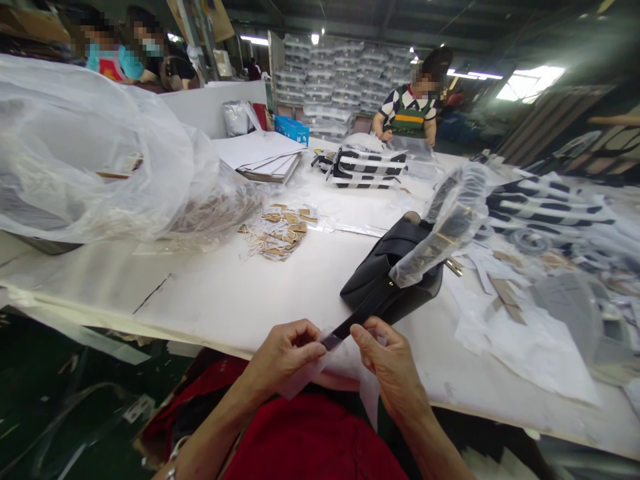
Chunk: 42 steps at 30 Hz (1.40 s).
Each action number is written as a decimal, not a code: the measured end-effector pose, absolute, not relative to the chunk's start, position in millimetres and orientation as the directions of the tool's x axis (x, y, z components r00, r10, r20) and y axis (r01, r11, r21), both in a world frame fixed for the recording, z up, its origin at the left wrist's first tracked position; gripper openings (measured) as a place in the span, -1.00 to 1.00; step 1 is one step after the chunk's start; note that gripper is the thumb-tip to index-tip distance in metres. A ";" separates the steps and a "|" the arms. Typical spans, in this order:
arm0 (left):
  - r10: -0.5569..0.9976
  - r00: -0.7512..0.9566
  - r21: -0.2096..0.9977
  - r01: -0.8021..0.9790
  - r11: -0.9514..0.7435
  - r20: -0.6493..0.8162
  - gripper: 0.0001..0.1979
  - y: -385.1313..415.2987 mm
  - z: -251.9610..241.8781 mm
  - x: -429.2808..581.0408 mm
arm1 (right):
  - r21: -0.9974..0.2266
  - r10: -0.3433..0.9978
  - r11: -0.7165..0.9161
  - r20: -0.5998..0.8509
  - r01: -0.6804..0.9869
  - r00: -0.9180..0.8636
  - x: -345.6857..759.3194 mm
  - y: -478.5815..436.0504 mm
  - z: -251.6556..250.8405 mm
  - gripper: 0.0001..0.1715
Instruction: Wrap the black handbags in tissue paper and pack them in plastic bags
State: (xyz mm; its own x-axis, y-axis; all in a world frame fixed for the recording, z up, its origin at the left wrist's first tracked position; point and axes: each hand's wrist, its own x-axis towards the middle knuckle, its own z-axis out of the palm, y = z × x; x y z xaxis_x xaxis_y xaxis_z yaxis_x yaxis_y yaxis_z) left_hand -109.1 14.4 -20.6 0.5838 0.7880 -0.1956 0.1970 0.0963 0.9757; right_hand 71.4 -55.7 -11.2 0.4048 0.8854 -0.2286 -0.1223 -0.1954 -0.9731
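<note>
Head view: at the counter's near edge (175, 322), the left hand (286, 350) is pinching a black strap (361, 315), the right hand (393, 357) translucent wrap (369, 395).

factory workshop, long white worktable (210, 287), co-worker (409, 117) behind it, stacked plastic-wrapped goods (335, 77)

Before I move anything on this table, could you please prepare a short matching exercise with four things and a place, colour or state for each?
1. Black bag
2. Blue box
3. Brown tags
4. Left hand

A. in a loose pile
B. pinching the end of a dark strap
C. with a wrapped handle
D. behind the white sheets

Pairs: 1-C, 2-D, 3-A, 4-B.
</note>
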 end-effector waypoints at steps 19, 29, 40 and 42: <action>0.826 0.559 0.994 0.113 0.011 -0.073 -0.65 25.9 -5.9 -50.0 | -0.984 0.787 -0.118 -0.176 -0.135 0.591 110.8 -58.5 -3.7 -0.44; 0.876 0.443 0.954 0.128 -0.272 0.191 -0.76 58.0 30.8 6.6 | -0.981 0.782 -0.133 -0.192 -0.142 0.593 118.5 -54.4 -1.2 -0.40; 0.837 0.546 0.994 -0.105 0.020 0.041 -0.63 67.7 16.9 6.1 | -0.990 0.799 -0.114 -0.138 -0.078 0.586 91.9 -15.8 21.9 -0.42; 0.830 0.557 0.995 -0.095 0.032 0.027 -0.59 73.6 12.5 3.5 | -0.993 0.787 -0.083 -0.117 -0.084 0.606 88.2 -11.6 21.5 -0.45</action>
State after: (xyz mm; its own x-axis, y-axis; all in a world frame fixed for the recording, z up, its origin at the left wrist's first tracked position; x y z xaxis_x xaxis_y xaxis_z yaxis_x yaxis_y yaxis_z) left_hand 3.5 73.6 12.5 0.5572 0.8299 0.0270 -0.0952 0.0316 0.9950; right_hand 88.2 -11.6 21.5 0.6062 0.7867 -0.1166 -0.0837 -0.0827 -0.9931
